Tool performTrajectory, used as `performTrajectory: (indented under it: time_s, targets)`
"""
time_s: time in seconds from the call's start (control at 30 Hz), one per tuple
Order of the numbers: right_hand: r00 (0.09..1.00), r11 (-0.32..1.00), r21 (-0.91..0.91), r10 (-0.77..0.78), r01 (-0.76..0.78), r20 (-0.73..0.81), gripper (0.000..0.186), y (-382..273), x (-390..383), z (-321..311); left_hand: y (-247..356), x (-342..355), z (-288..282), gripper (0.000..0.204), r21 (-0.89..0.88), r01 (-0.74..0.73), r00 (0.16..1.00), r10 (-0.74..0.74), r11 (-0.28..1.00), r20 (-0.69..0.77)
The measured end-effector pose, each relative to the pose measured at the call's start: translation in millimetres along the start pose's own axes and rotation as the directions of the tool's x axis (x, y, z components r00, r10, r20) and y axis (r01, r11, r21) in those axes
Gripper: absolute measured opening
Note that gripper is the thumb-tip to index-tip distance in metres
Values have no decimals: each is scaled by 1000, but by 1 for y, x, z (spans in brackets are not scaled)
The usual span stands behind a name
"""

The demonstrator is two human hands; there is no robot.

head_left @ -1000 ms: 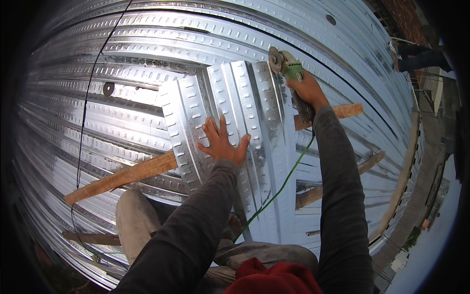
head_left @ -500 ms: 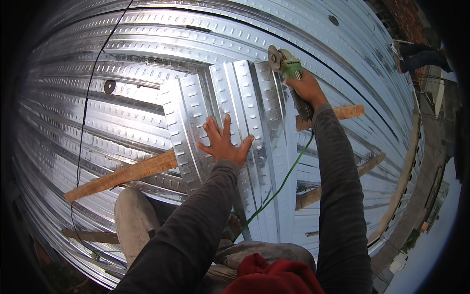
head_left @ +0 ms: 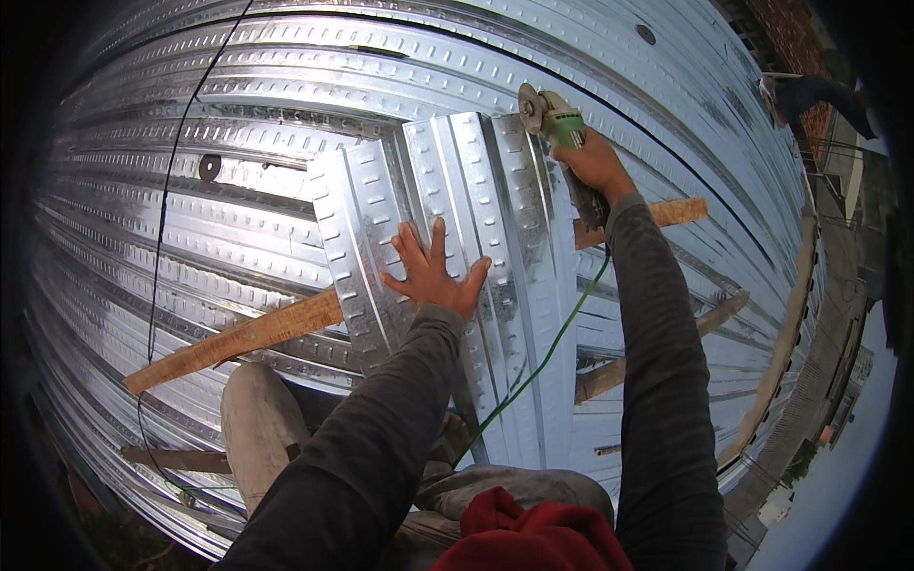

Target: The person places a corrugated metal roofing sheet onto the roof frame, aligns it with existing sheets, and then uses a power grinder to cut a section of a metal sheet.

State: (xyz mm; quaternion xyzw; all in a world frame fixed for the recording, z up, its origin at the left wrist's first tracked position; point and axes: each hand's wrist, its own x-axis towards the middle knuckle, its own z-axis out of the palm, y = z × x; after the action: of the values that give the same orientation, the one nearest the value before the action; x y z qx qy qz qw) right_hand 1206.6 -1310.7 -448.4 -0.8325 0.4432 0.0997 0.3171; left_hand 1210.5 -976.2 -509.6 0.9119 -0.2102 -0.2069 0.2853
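My left hand (head_left: 436, 276) lies flat with spread fingers on a ribbed, embossed metal decking sheet (head_left: 367, 219). In my right hand (head_left: 598, 167) is a green angle grinder (head_left: 567, 127), gripped round its body. Its cutting disc (head_left: 530, 108) is at the sheet's far right corner; whether it touches the metal I cannot tell. A green power cord (head_left: 554, 352) runs from the grinder's rear back toward me across the sheet. The sheet rests over a wooden plank (head_left: 238, 340), which sticks out on the left, while another wooden piece (head_left: 678, 213) shows on the right.
More ribbed metal decking (head_left: 257, 219) spreads all around. A black cable (head_left: 169, 181) crosses it at the left. Loose discs (head_left: 209, 167) lie on the decking. Another wooden board (head_left: 657, 347) is at right. A person's leg (head_left: 819, 103) shows at the far right, near the roof edge (head_left: 785, 343).
Very little differs. The view has shifted slightly, and the person's leg at the far right has moved a little. Both my hands keep their places on the sheet and the grinder.
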Motion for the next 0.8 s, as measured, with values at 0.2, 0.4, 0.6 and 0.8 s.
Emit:
performTrajectory:
  time_s: [0.2,0.4,0.6,0.8]
  targets:
    - [1000,1000,-20,0,-1,-10,82,0,2,-2,0,0,2,102,-4,3,1000,-3,1000,-5]
    - [1000,1000,17,-15,16,-10,77,-10,0,-2,-1,0,1,102,-6,8,1000,-8,1000,-6]
    - [999,1000,-3,-25,25,-44,74,-11,8,0,0,0,0,102,-13,5,1000,-5,1000,2]
    - [1000,1000,-14,-7,8,13,77,-21,-7,-8,6,0,-3,100,34,29,999,-28,999,-25]
